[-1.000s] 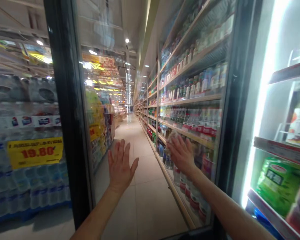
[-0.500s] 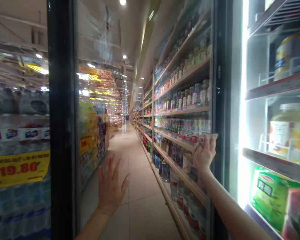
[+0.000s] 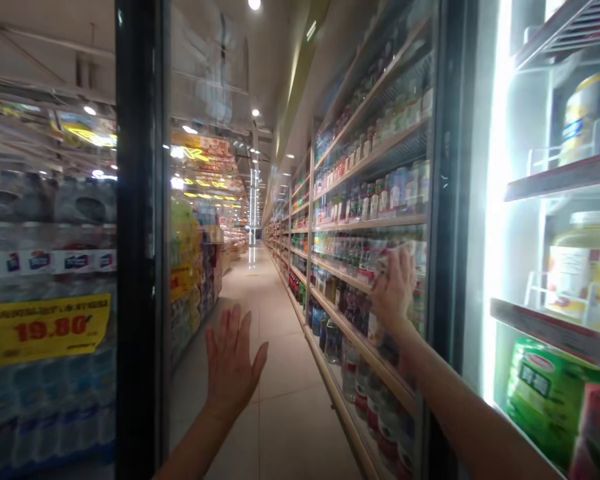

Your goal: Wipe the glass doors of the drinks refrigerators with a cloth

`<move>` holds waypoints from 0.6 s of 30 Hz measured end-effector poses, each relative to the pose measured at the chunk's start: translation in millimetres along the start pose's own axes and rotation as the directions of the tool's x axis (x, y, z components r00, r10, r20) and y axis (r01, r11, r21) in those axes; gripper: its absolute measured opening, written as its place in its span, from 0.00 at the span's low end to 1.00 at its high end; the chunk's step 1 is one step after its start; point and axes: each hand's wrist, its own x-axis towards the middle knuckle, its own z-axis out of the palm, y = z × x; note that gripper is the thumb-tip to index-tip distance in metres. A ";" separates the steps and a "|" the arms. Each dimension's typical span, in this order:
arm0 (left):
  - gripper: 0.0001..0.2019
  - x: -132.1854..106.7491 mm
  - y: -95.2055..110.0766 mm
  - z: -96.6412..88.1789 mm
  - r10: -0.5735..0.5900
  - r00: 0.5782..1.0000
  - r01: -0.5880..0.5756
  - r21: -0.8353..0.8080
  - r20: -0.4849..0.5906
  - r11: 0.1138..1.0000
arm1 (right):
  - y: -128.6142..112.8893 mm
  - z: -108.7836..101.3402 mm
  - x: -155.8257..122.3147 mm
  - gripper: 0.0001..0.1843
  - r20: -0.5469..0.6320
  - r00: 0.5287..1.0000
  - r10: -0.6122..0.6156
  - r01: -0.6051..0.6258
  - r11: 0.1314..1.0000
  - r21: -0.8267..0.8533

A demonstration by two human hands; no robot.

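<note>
Inside the lit cooler (image 3: 520, 240), a shelf holds a white-capped, rounded bottle (image 3: 573, 270) with pale yellow contents, above a glossy green pack (image 3: 545, 393). The clear, dark-framed glass door (image 3: 290, 267) stands before us, our left hand (image 3: 234, 370) spread wide against it, our right hand (image 3: 396, 287) bunching a crumpled pale cloth (image 3: 381, 265) at the pane.

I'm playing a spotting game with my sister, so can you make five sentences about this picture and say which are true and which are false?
1. The left hand is a fist. False: the left hand is open.
2. The right hand holds what looks like a crumpled cloth. True.
3. The price sign is yellow with red numbers. True.
4. The green pack is at the picture's left edge. False: it is at the lower right.
5. The door frame is black. True.
</note>
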 end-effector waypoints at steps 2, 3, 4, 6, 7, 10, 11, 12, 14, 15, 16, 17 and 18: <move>0.34 0.6 0.9 -0.5 -0.006 1.000 0.006 -0.002 -0.005 1.000 | -24.9 1.4 -9.8 0.30 0.139 0.919 -0.370 0.358 0.928 0.107; 0.34 0.8 0.4 -1.1 0.002 1.000 -0.002 -0.002 -0.006 1.000 | -35.2 1.7 -14.3 0.30 0.188 0.824 -0.534 0.508 0.844 0.171; 0.33 0.6 -0.6 -1.7 0.013 1.000 -0.013 -0.001 -0.003 1.000 | -41.9 2.0 -16.9 0.30 0.211 0.752 -0.624 0.588 0.781 0.210; 0.33 -0.4 -2.8 -2.7 0.038 0.999 -0.038 0.003 0.001 0.999 | -43.9 3.3 -14.9 0.30 0.188 0.809 -0.556 0.533 0.830 0.163; 0.33 -1.1 -3.4 -3.1 0.047 0.999 -0.047 0.005 0.003 0.999 | -41.2 4.4 -11.3 0.30 0.135 0.903 -0.407 0.397 0.913 0.097; 0.32 -0.2 0.5 -5.2 0.034 0.999 -0.034 -0.001 -0.008 0.999 | -39.8 7.3 -3.8 0.31 0.037 0.997 -0.074 0.074 0.997 0.017; 0.32 2.3 4.1 -6.5 0.027 0.999 -0.027 -0.012 -0.025 1.000 | -45.9 7.3 -5.3 0.31 0.083 0.990 -0.113 0.109 0.993 0.050; 0.31 6.5 8.7 -8.0 0.034 0.999 -0.036 -0.034 -0.040 0.999 | -55.4 6.6 -8.9 0.31 0.153 0.967 -0.204 0.188 0.976 0.113; 0.30 19.8 20.9 -10.6 0.101 0.993 -0.108 -0.118 -0.062 0.987 | -79.9 3.0 -19.7 0.31 0.263 0.895 -0.360 0.287 0.916 0.279; 0.29 28.7 28.5 -11.0 0.151 0.986 -0.161 -0.175 -0.074 0.971 | -91.8 0.4 -24.9 0.30 0.287 0.881 -0.376 0.266 0.896 0.355; 0.28 38.3 37.0 -10.2 0.198 0.976 -0.213 -0.232 -0.088 0.949 | -101.6 -2.5 -28.8 0.29 0.301 0.886 -0.353 0.209 0.883 0.420; 0.27 48.3 46.5 -7.8 0.231 0.968 -0.249 -0.277 -0.097 0.928 | -108.4 -5.6 -31.0 0.29 0.309 0.898 -0.313 0.138 0.868 0.477; 0.26 58.0 56.7 -3.7 0.249 0.963 -0.268 -0.300 -0.099 0.916 | -111.7 -8.6 -31.5 0.28 0.316 0.907 -0.277 0.071 0.842 0.534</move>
